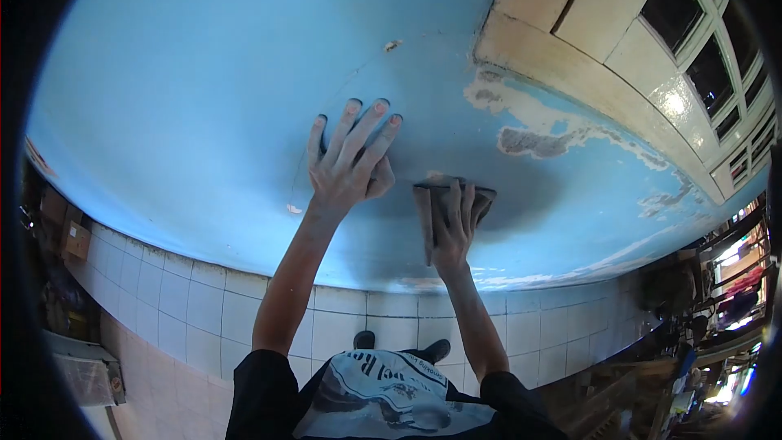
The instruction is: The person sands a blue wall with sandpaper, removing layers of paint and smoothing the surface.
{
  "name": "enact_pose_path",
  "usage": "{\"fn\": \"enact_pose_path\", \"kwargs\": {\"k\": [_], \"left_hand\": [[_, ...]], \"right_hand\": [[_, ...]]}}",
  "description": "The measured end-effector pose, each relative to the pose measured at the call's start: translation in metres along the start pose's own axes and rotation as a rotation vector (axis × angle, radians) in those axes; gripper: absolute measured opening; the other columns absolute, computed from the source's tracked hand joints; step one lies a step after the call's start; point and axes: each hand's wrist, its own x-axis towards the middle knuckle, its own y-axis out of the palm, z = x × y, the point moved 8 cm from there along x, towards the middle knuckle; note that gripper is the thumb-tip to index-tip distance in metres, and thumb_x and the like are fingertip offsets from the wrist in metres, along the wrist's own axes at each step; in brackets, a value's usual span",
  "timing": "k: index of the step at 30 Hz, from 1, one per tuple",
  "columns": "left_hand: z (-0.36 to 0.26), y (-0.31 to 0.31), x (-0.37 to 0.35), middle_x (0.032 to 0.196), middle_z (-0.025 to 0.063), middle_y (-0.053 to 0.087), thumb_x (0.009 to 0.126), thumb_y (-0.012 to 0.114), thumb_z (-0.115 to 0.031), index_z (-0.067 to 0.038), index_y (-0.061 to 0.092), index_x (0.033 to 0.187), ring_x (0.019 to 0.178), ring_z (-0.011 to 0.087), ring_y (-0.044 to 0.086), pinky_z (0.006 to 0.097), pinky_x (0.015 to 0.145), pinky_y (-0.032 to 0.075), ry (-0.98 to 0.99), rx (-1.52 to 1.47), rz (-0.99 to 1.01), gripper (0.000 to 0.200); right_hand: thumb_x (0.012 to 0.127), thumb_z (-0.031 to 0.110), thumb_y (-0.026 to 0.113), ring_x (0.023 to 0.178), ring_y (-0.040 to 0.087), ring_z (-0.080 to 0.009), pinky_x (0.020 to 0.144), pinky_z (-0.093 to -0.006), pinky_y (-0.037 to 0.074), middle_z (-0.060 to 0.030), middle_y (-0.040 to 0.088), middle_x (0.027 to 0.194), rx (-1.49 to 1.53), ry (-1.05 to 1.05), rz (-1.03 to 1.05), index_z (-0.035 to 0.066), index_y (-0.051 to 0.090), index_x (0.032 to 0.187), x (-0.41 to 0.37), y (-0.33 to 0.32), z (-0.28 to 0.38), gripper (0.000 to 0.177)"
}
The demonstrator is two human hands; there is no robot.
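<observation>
A light blue wall (204, 98) fills most of the view. My left hand (350, 151) rests against it with the fingers spread and nothing held. To its right and a little lower, my right hand (453, 228) presses a dark, folded sheet (425, 216) to the wall, its fingers over the sheet. The sheet looks like sandpaper or cloth. Pale dust covers my fingers. Peeled patches (533, 143) of bare grey and white plaster show to the upper right of my right hand. A small chip (393, 46) lies above my left hand.
A cream window frame (570, 49) with dark panes borders the wall at the upper right. White tiles (338, 334) run below the blue paint. A cardboard box (77, 240) is at the left, with cluttered objects at the lower right. My dark shoes (364, 340) show below.
</observation>
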Motion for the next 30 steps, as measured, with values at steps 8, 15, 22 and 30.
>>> {"fn": "enact_pose_path", "kwargs": {"k": [8,15,22,30], "left_hand": [[0.000,0.000,0.000,0.134,0.0064,0.053,0.079,0.045,-0.019,-0.018,0.057,0.124,0.129,0.0284,0.044,0.0521,0.109,0.022,0.009,0.016,-0.029,0.048],[-0.001,-0.001,0.001,0.133,0.0066,0.053,0.081,0.044,-0.018,-0.017,0.056,0.125,0.129,0.0289,0.044,0.0515,0.110,0.020,0.000,0.013,-0.013,0.046],[0.000,-0.001,0.001,0.133,0.0066,0.053,0.081,0.044,-0.017,-0.018,0.057,0.125,0.130,0.0289,0.043,0.0508,0.111,0.020,-0.001,0.015,-0.020,0.046],[-0.001,-0.003,0.002,0.132,0.0090,0.053,0.079,0.043,-0.015,-0.015,0.057,0.123,0.130,0.0292,0.043,0.0516,0.110,0.020,0.003,0.011,-0.026,0.046]], "right_hand": [[0.084,0.016,0.056,0.131,0.033,-0.0489,0.100,-0.0697,0.024,-0.0200,0.040,0.142,0.049,0.027,-0.051,0.009,0.064,0.116,0.002,-0.004,0.004,0.034],[0.083,0.019,0.061,0.132,0.033,-0.0461,0.101,-0.0694,0.024,-0.0201,0.042,0.141,0.077,0.084,-0.044,0.016,0.064,0.118,0.010,-0.010,0.003,0.035],[0.073,-0.008,0.057,0.134,0.023,-0.0523,0.104,-0.0665,0.021,-0.0236,0.029,0.146,0.012,0.293,-0.013,0.026,0.061,0.125,0.005,-0.015,0.007,0.062],[0.079,0.000,0.057,0.134,0.020,-0.0538,0.106,-0.0659,0.019,-0.0243,0.027,0.148,0.008,0.213,-0.047,0.018,0.061,0.126,0.021,-0.029,0.011,0.050]]}}
